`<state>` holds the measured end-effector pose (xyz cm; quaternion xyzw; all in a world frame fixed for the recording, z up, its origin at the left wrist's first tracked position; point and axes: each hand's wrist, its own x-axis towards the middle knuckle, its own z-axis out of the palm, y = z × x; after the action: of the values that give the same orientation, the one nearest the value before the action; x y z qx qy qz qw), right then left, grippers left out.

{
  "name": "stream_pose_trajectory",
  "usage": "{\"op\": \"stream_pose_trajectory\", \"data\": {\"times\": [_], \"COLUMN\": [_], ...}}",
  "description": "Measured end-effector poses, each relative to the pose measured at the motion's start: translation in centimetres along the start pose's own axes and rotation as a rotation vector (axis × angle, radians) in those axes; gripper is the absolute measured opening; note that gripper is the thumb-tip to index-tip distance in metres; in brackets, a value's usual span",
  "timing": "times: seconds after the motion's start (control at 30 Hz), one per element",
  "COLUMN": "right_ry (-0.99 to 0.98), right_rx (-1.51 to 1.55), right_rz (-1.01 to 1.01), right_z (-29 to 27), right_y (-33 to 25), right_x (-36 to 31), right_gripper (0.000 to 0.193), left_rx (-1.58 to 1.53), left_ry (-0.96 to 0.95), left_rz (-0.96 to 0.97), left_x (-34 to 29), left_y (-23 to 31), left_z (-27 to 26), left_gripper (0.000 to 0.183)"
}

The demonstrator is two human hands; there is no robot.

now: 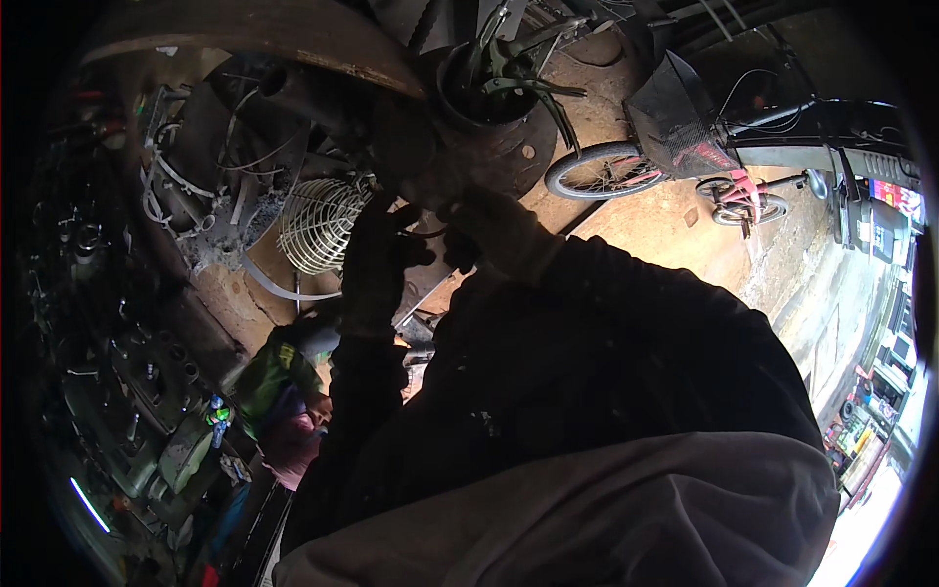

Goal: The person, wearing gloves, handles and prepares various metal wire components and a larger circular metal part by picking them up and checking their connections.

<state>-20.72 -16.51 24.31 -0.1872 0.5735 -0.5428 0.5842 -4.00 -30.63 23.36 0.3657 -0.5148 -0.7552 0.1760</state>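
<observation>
In deep shadow at the middle, my left hand (381,235) and my right hand (501,233), which wears a pale glove, face each other closely. A thin curved piece (424,234) spans the gap, its ends at the fingers of both hands; its kind is too dark to tell. The fingers of each hand are bent toward it. Just beyond them stands a dark metal cylinder with a flange (514,161), holding several locking pliers (514,78). A round wire cage (318,227) lies left of my left hand.
Tangled cables and metal parts (196,186) fill the left, beside a rack of dark tools (108,333). A curved metal rim (264,44) arches across the top. At right lies a pink bicycle (738,196) with a black basket (680,122). Another person in green and pink (289,411) is at lower left.
</observation>
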Motion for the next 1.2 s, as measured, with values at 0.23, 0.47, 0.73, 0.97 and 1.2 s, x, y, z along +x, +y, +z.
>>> {"op": "stream_pose_trajectory", "data": {"times": [0.23,0.47,0.73,0.97,1.2], "right_ry": [-0.037,-0.036,0.046,0.078,-0.061], "right_rx": [0.221,-0.136,-1.168,-0.107,-0.658], "right_rz": [0.048,-0.001,-0.689,0.171,-0.328], "right_z": [0.7,1.1,-2.1,2.6,-0.2], "right_y": [2.4,-0.2,4.8,-5.9,0.6], "right_x": [1.4,3.3,10.0,3.5,6.6], "right_gripper": [0.026,0.021,0.027,0.032,0.031], "left_rx": [0.150,0.185,0.328,0.437,0.328], "left_ry": [-0.075,-0.165,-0.098,-0.050,-0.153], "left_rz": [0.099,0.000,0.196,0.278,0.225], "left_x": [2.0,5.5,8.3,6.6,6.6], "left_y": [0.1,1.9,2.4,-0.1,1.7], "left_z": [-0.4,-1.7,-1.5,-2.3,-2.0], "left_gripper": [0.031,0.032,0.037,0.034,0.024]}}
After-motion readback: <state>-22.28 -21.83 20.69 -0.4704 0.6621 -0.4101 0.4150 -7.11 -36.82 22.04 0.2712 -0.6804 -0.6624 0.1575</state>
